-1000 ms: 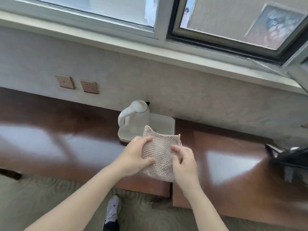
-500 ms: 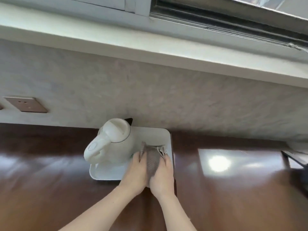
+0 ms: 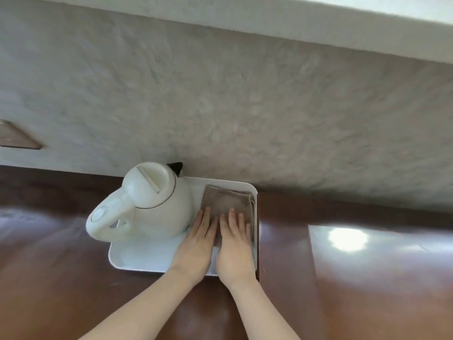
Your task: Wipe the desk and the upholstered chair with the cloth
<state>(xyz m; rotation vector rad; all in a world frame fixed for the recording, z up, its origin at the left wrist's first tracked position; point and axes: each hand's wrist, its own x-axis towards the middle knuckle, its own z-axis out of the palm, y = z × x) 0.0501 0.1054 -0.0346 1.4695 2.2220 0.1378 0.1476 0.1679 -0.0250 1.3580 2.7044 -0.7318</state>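
Pressing cloth [image 3: 226,201] flat, left hand [image 3: 197,246], right hand [image 3: 235,251], fingers straight, tray [image 3: 147,256]

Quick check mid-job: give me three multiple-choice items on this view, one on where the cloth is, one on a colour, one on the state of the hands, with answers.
1. Where does the cloth lie?
A. on the white tray
B. on the bare desk
C. on the kettle lid

2. What colour is the electric kettle?
A. black
B. cream white
C. red

3. How are the left hand and right hand?
A. both fists
B. both flat on the cloth
C. one lifting the kettle

Answers: 1 A, the cloth sits inside the tray rim; 2 B, its body is pale; 3 B, straight fingers press the cloth.
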